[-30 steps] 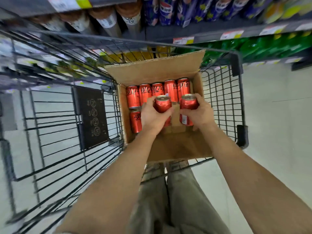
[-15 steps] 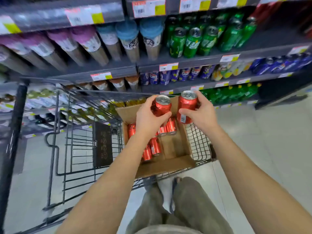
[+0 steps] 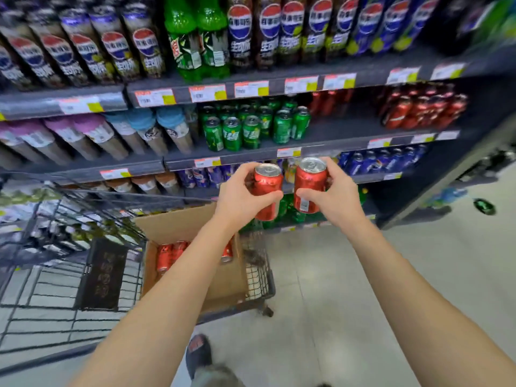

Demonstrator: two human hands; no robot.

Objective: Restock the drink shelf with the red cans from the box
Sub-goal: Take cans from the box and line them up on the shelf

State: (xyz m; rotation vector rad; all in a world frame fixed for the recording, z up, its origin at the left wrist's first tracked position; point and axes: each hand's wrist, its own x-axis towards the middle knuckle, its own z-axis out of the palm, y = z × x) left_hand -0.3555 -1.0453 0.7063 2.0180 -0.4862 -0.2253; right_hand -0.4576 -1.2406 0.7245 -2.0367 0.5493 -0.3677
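My left hand [image 3: 240, 195] grips one red can [image 3: 267, 188] and my right hand [image 3: 339, 195] grips another red can [image 3: 310, 182]. Both cans are upright, side by side, held in front of the drink shelf [image 3: 329, 127]. Below them the cardboard box [image 3: 223, 280] sits in the shopping cart [image 3: 259, 286], with a few red cans [image 3: 167, 255] left inside, partly hidden by my left forearm. On the middle shelf a dark open stretch lies between green cans [image 3: 251, 127] and red bottles [image 3: 418, 110], with red cans [image 3: 329, 100] at its back.
Cola bottles and green bottles [image 3: 195, 37] fill the top shelf. Cup drinks [image 3: 117, 135] stand at the left, blue cans [image 3: 377, 160] on a lower shelf at the right. The pale tiled floor [image 3: 363, 275] lies right of the cart. My dark slipper [image 3: 198, 353] shows below.
Both hands have lifted the two red cans out of the box and up to the shelves. The view has tilted up from the cart to the shelving.
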